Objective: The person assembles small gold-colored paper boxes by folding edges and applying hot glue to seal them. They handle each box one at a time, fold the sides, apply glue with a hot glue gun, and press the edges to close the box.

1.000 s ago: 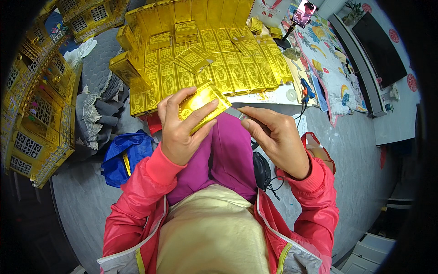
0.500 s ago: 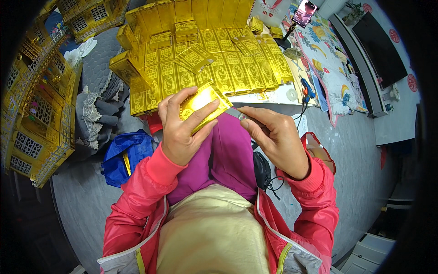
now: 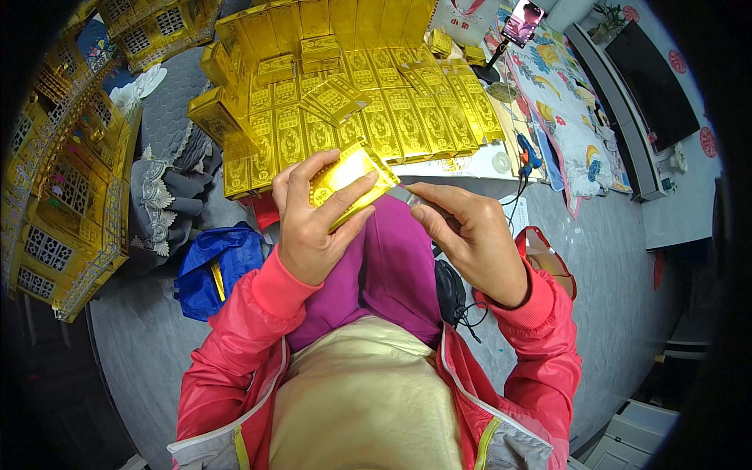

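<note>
My left hand [image 3: 313, 223] is wrapped round a small shiny gold cardboard box [image 3: 354, 178], held above my lap with one end toward the right. At that end, my right hand [image 3: 474, 235] is closed in a pinch, thumb below and forefinger above. A thin greyish strip [image 3: 403, 193] shows between the box and these fingertips. Whether it is a flap of the box or a separate piece, I cannot tell. Beyond my hands, rows of gold boxes [image 3: 384, 125] lie side by side on a low table, with several loose flat gold pieces [image 3: 333, 100] on top.
Upright gold panels [image 3: 329, 27] line the table's back. A gold model building [image 3: 70, 180] stands at the left. A blue bag [image 3: 219, 270] lies on the floor. On the right are a phone on a stand [image 3: 523, 22], a blue glue gun [image 3: 529, 153] with its cord, and a patterned bedspread [image 3: 576, 117].
My right fingertips have shifted very slightly left toward the end of the gold box. My left hand and the box stay in place.
</note>
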